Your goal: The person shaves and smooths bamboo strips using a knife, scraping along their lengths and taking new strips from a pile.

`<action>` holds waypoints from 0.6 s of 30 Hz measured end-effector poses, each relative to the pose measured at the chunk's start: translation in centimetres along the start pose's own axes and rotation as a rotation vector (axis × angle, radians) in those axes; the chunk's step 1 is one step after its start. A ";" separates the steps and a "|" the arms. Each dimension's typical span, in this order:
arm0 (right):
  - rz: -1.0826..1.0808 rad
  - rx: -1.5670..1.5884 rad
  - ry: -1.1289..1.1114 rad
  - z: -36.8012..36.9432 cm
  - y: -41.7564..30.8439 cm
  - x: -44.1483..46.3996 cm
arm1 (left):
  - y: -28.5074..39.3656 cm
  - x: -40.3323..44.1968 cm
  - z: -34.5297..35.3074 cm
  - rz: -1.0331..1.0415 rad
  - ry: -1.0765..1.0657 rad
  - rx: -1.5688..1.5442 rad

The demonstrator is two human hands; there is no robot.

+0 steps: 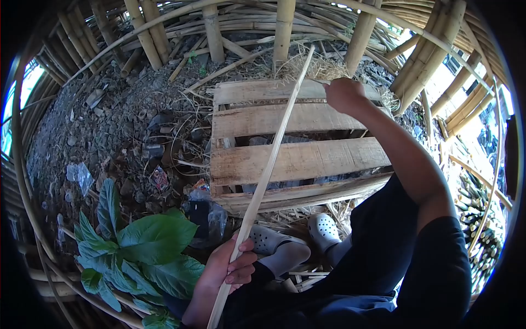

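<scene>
A long pale strip [274,143], which looks like split bamboo, slants from the bottom centre up over a slatted wooden crate [298,162]. Near its lower end my left hand [230,266] is closed around it, fingers wrapped over the strip. My right hand [345,95] is a closed fist above the crate's far right part, to the right of the strip's upper end. A thin dark piece, perhaps a blade, sticks out leftward from that fist toward the strip; most of it is hidden in the fingers.
A leafy green plant [153,239] stands at lower left. Bamboo posts [284,33] rise behind the crate. Cut bamboo pieces [482,236] are piled at right. My feet in light clogs [324,230] are before the crate. Plastic litter [81,176] lies on the soil.
</scene>
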State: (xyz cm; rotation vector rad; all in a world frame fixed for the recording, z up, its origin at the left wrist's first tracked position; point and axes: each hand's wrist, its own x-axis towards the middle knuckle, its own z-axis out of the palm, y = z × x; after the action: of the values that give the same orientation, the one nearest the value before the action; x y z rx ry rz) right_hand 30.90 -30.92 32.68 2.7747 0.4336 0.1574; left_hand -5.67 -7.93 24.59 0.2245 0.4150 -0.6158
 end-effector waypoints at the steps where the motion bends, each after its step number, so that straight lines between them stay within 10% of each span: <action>1: 0.030 0.075 -0.010 -1.6 -1.7 -1.6 | 0.1 0.2 -0.1 -0.002 0.001 0.012; 9: -0.756 0.509 -0.331 -3.1 -9.2 -16.3 | -1.1 0.8 1.6 0.035 0.145 0.165; 18: -0.925 0.575 -0.029 -1.3 -9.8 -18.1 | -1.6 0.7 1.5 0.021 0.114 0.104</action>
State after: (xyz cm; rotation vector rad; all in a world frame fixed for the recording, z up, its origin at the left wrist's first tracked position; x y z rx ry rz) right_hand 10.75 -27.37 29.61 2.7235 1.9174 -0.2687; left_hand -5.63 -10.01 25.48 0.3644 0.4903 -0.6065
